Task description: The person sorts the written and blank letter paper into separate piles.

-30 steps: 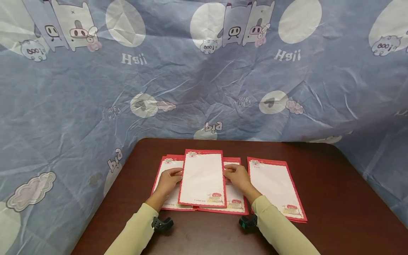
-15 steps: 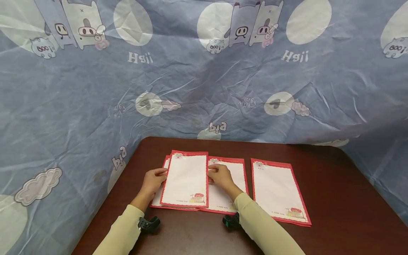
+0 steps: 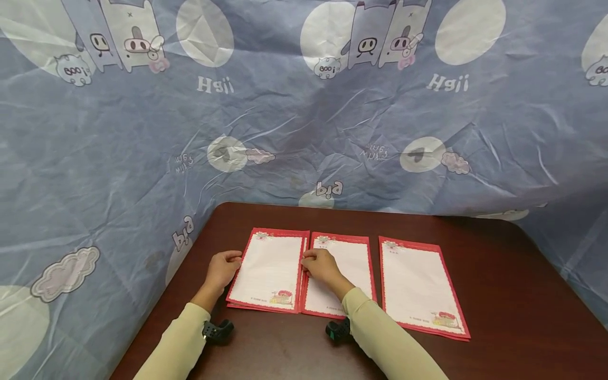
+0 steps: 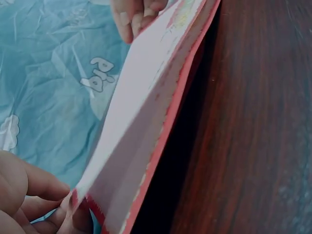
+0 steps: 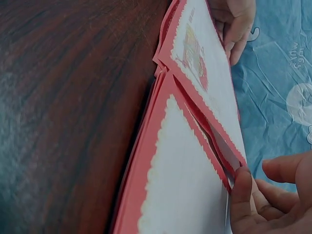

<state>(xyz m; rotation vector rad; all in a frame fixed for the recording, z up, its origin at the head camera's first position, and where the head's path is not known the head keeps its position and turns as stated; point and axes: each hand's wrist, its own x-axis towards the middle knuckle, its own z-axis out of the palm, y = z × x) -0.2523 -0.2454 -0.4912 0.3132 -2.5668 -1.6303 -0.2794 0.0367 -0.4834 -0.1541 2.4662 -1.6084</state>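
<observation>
A red-bordered sheet of paper with a small printed picture lies over the left pile, its edges roughly lined up with the paper beneath. My left hand pinches the sheet's left edge. At its right edge, my right hand holds it between thumb and fingers, above the left side of the middle pile. In the left wrist view, a gap shows between the held sheet and the red-edged paper below. The right wrist view shows the sheet's near edge slightly raised by the right thumb.
A third pile of matching paper lies to the right, with a strip of brown table between it and the middle pile. Blue patterned cloth hangs behind the table. Each wrist wears a dark band.
Both hands have carried the sheet leftward and lowered it from over the left and middle piles onto the left one. The middle pile is now uncovered apart from the right hand. The view has shifted slightly.
</observation>
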